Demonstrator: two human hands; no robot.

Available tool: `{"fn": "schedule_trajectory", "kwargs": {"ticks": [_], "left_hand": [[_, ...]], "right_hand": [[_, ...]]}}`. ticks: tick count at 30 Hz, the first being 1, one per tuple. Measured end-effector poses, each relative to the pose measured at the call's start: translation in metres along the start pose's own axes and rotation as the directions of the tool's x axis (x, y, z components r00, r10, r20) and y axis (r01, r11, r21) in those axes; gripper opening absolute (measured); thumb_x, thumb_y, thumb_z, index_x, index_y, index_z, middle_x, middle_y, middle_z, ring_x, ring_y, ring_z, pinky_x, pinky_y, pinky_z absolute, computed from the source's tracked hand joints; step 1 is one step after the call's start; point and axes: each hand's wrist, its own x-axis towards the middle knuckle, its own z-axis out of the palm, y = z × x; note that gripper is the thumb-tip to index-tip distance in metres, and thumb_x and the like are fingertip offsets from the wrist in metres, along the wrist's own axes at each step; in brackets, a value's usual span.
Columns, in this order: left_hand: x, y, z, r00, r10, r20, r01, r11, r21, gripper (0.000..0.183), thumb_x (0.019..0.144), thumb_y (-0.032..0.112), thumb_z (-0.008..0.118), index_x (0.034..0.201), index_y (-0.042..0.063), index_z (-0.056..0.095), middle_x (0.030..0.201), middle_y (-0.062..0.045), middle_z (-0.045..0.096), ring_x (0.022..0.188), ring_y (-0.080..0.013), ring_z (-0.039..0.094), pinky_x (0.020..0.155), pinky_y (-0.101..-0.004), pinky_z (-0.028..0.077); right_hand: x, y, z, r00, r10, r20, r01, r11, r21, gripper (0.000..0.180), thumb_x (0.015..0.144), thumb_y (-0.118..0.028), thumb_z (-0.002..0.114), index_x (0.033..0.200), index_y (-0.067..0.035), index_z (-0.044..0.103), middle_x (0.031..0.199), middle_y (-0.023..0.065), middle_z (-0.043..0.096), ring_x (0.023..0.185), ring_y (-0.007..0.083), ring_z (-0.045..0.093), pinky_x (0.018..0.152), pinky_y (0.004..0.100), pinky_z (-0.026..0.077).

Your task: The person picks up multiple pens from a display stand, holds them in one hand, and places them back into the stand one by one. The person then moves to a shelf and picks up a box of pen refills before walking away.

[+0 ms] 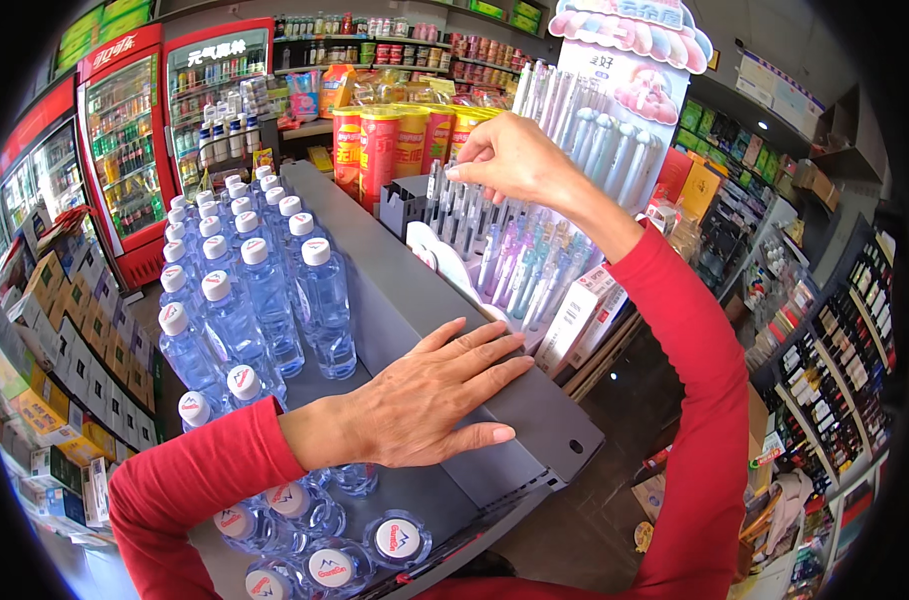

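My left hand [424,397] lies palm down, fingers spread, on the grey metal ledge [394,277] of a shelf unit. Clear plastic water bottles [327,307] with white caps stand in rows left of that ledge, and several more are below my left wrist. Over a pen display stand, my right hand [510,159] reaches with thumb and fingers drawn together at the tops of dark-tipped clear pens [454,217]. Whether a pen is between those fingertips cannot be made out. Pastel pens [522,262] fill the nearer rows of the stand.
Red and yellow snack canisters [379,150] stand behind the pens. A tall display card [623,82] holds more pens. White boxes [582,319] sit by the stand's right side. Red-framed drink coolers [124,142] and stacked cartons [71,352] line the left; bottle shelves [822,360] line the right.
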Motion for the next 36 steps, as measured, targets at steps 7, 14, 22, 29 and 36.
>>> {"fn": "schedule_trajectory", "kwargs": {"ticks": [7, 14, 22, 29, 36], "left_hand": [[-0.002, 0.000, 0.002, 0.999, -0.002, -0.043, 0.000, 1.000, -0.028, 0.066, 0.098, 0.052, 0.036, 0.140, 0.001, 0.034, 0.146, -0.020, 0.033, 0.140, -0.0344, 0.026, 0.112, -0.0532, 0.022], [-0.001, -0.001, 0.002, 0.994, -0.001, -0.107, -0.007, 0.997, -0.075, 0.059, 0.099, 0.047, 0.037, 0.134, -0.001, 0.042, 0.141, -0.021, 0.040, 0.135, -0.0339, 0.034, 0.111, -0.0511, 0.026], [0.001, -0.001, -0.004, 0.972, -0.109, -0.208, 0.047, 0.959, -0.281, 0.043, 0.099, 0.033, 0.047, 0.122, -0.003, 0.050, 0.123, -0.019, 0.054, 0.118, -0.0339, 0.049, 0.100, -0.0451, 0.039], [0.011, -0.007, -0.055, 0.546, -0.673, -0.499, 0.051, 0.621, -0.782, 0.034, 0.098, 0.032, 0.054, 0.106, 0.000, 0.052, 0.092, -0.003, 0.055, 0.089, -0.0116, 0.051, 0.079, -0.0269, 0.044], [0.018, -0.012, -0.072, 0.844, -0.536, -0.037, -0.008, 0.057, -0.998, 0.046, 0.099, 0.048, 0.045, 0.110, 0.004, 0.056, 0.084, -0.003, 0.057, 0.071, -0.0125, 0.055, 0.071, -0.0270, 0.048]], "right_hand": [[-0.004, -0.005, 0.008, 0.992, 0.066, 0.109, -0.076, 0.993, 0.091, 0.025, 0.078, -0.012, 0.075, 0.065, 0.006, 0.063, 0.059, 0.0132, 0.065, 0.050, 0.0167, 0.067, 0.042, 0.0269, 0.052], [-0.006, 0.000, 0.009, 0.993, 0.080, 0.083, -0.089, 0.989, 0.118, 0.025, 0.081, -0.010, 0.073, 0.065, 0.004, 0.061, 0.059, 0.0117, 0.064, 0.052, 0.0164, 0.067, 0.041, 0.0261, 0.051], [0.006, -0.012, -0.055, 0.996, -0.029, -0.087, 0.035, 0.997, 0.073, 0.020, 0.082, -0.009, 0.072, 0.072, 0.006, 0.064, 0.064, 0.0140, 0.064, 0.054, 0.0165, 0.067, 0.043, 0.0257, 0.052], [-0.016, -0.028, -0.090, 0.987, -0.146, 0.065, 0.116, 0.934, 0.337, 0.020, 0.084, -0.017, 0.072, 0.085, 0.002, 0.070, 0.066, 0.0050, 0.064, 0.050, 0.0061, 0.057, 0.048, 0.0191, 0.048], [-0.020, -0.074, -0.043, 0.912, -0.310, 0.268, 0.140, 0.851, 0.506, 0.015, 0.084, -0.010, 0.071, 0.092, 0.002, 0.068, 0.071, 0.0031, 0.065, 0.052, 0.0045, 0.057, 0.049, 0.0170, 0.046]]}}
